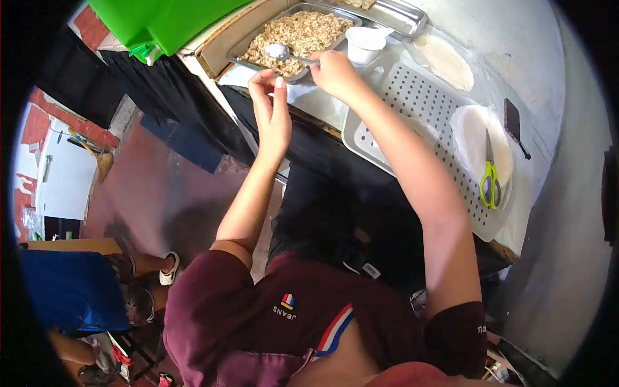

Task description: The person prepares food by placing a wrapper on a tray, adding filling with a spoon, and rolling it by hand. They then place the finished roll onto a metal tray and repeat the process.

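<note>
My right hand is closed on the handle of a metal spoon. The spoon's bowl is over a metal tray of crumbly, light-brown filling. My left hand is raised at the tray's near edge, thumb and fingers apart, with nothing visible between them. Just beyond my right hand stands a white tub. Under my right forearm lies a grey perforated tray. Round white wrappers in clear plastic rest on its right part, with green-handled scissors on top.
Another flat wrapper on plastic lies farther back, and a second metal tray holds pale rolls. A dark phone is by the wall. A green cover hangs at upper left. Another person's legs show at lower left.
</note>
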`<state>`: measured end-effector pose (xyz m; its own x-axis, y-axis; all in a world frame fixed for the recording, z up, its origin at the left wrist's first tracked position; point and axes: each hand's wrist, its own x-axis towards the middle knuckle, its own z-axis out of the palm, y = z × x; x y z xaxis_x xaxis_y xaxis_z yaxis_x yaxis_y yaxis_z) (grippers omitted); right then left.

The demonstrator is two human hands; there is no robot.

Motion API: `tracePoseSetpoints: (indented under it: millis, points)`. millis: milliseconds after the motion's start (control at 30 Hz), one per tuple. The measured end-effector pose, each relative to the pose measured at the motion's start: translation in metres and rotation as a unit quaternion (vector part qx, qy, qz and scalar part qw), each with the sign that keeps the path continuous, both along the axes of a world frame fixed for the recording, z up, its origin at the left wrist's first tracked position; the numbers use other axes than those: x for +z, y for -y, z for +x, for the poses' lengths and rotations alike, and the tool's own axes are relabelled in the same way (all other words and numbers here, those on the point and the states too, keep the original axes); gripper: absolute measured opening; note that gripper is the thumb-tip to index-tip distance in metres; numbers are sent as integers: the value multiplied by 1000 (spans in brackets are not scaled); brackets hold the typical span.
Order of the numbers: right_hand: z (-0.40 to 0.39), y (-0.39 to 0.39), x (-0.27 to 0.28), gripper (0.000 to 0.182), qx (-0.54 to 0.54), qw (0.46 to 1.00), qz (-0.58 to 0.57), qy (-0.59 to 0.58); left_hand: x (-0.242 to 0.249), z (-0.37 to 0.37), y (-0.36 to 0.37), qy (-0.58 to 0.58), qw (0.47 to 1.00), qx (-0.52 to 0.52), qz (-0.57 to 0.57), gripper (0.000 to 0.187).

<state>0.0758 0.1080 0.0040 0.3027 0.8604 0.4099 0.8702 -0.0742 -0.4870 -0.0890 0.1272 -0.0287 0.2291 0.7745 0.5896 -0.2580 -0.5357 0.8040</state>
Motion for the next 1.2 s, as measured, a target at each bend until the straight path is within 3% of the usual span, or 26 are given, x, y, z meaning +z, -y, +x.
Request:
tracePoseSetpoints:
  millis: [200,367,467,600,667,833,1200]
  points:
    - [10,23,14,35,27,993,9,-112,6,6,5,44,995,26,-89,36]
    - [43,100,48,40,-1,997,75,4,15,21,24,52,998,29,14,39]
    - [52,168,59,37,-23,993,109,-37,26,29,50,24,995,48,79,43]
    - [61,246,41,42,-75,995,-58,-27,37,44,81,-114,958,-51,258,33]
    - [65,264,13,43,-39,997,-56,-19,33,58,93,-202,925,-115,302,30]
    - [45,268,-12,45,-67,996,-40,45,12,90,99,-312,869,-208,324,32]
    - [37,264,-21,35,-71,990,11,119,18,90,88,-300,862,-255,319,20]
